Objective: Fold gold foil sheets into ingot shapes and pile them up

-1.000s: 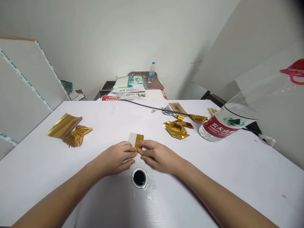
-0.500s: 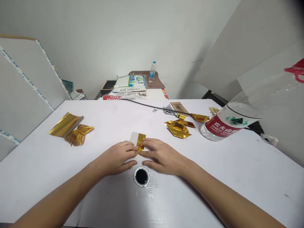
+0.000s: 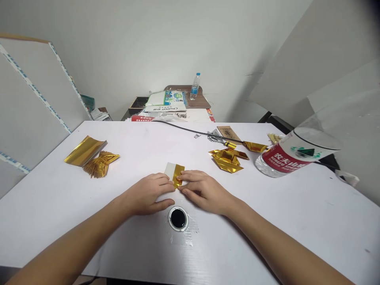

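Note:
A small sheet of gold foil paper [image 3: 178,173] lies on the table, its white side showing on the left and a gold folded strip on the right. My left hand [image 3: 151,193] rests flat with fingertips on the sheet's lower left part and the thumb apart. The fingertips of my right hand [image 3: 204,190] press on the gold strip and its near corner, thumb close to the index finger. Both hands are open, lying on the paper rather than gripping it. Fingers partly cover its lower edge.
Left are a gold foil sheet [image 3: 84,151] and a fringed gold paper piece [image 3: 101,164]. Folded gold pieces [image 3: 227,161], yellow-handled scissors [image 3: 230,145] and a large cut plastic bottle [image 3: 282,158] stand right. A round black disc [image 3: 178,218] sits near me; a black cable [image 3: 190,130] crosses behind.
My right thumb has drawn in toward the index finger by the paper's near corner. My left hand stays on the sheet. The whole view has shifted slightly.

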### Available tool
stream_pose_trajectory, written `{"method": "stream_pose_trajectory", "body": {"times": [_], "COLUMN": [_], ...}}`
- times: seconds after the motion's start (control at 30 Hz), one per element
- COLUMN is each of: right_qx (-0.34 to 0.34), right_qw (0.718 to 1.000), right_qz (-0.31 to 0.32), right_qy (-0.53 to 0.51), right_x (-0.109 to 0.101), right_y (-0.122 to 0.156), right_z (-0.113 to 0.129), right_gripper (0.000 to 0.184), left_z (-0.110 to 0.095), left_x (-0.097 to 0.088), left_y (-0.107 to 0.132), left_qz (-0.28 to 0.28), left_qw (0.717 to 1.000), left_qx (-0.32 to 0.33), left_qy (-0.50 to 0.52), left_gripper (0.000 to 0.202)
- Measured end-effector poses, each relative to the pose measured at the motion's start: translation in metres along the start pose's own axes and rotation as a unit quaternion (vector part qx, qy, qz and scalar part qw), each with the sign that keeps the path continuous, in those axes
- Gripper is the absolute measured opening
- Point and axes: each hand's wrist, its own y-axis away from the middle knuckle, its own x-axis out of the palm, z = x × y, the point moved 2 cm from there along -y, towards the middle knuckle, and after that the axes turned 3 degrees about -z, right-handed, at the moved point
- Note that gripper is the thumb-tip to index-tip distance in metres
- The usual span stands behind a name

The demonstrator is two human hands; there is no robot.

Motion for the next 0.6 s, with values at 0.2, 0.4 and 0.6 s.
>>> {"method": "stream_pose_trajectory", "body": {"times": [0.2,0.4,0.6], "right_qx": [0.009,0.019,0.025], "right_qw": [1.0,1.0,1.0], "right_qz": [-0.012,-0.011,0.007], "right_qy": [-0.016,-0.007,-0.007], "right_x": [0.0032,0.0063,0.0042], "right_y": [0.001,0.003,0.0026], "right_z": [-0.0042,-0.0062,0.0021], "right_gripper": [0.027,0.031,0.035], "left_z": [-0.0003,-0.0021,0.0025], "left_x": [0.0036,-0.0017,-0.0055], "left_y": [-0.0011,-0.0014,0.0052], "left_qz": [-0.011,0.004,0.013], "left_qw": [1.0,0.999,1.0], "left_qx": [-0.002,-0.029,-0.011], "left_qy": [-0.014,0.013,0.026], "left_gripper": [0.028,0.028,0.023]}}
